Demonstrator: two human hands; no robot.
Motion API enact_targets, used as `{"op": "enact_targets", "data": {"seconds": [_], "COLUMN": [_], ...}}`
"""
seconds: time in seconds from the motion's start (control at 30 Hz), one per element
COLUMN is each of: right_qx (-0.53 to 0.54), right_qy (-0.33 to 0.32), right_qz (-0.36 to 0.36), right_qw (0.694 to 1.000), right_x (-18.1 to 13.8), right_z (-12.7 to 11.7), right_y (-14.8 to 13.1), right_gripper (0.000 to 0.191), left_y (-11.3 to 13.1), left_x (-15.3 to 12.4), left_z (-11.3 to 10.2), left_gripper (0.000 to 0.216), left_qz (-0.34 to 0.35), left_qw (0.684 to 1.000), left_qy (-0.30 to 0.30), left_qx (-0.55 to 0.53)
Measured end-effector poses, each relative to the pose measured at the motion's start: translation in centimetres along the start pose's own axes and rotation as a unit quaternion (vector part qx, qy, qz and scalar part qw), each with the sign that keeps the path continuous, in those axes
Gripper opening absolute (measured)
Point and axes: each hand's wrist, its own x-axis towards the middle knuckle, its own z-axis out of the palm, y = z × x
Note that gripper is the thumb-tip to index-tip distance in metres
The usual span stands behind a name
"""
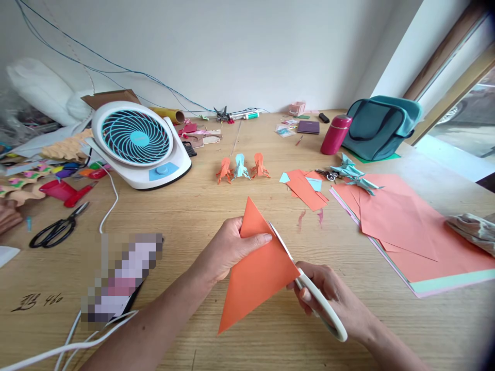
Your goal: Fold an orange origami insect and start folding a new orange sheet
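Observation:
My left hand [228,250] pinches a folded orange paper triangle [257,273] near its upper edge and holds it above the wooden table [201,216]. My right hand [328,296] grips white-handled scissors [323,309]. Their blades run along the triangle's right edge, up towards my left thumb. Both hands are closed on what they hold.
Three small folded paper figures [242,167] stand mid-table. Orange paper sheets [402,226] and scraps [305,188] lie to the right, with teal paper figures [353,175]. A white desk fan [137,141], black scissors [58,229], a pink bottle [335,135] and a teal bag [381,126] surround them.

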Motion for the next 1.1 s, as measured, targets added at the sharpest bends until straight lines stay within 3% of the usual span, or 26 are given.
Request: {"op": "enact_targets", "data": {"seconds": [1.1], "right_qx": [0.03], "right_qy": [0.001], "right_qz": [0.014], "right_qw": [0.999], "right_x": [0.04], "right_z": [0.32], "right_y": [0.52], "right_gripper": [0.051], "left_y": [-0.18], "left_x": [0.04], "left_z": [-0.03], "left_gripper": [0.03], "left_qz": [0.012], "left_qw": [1.0], "left_qy": [0.001], "left_qx": [0.006]}}
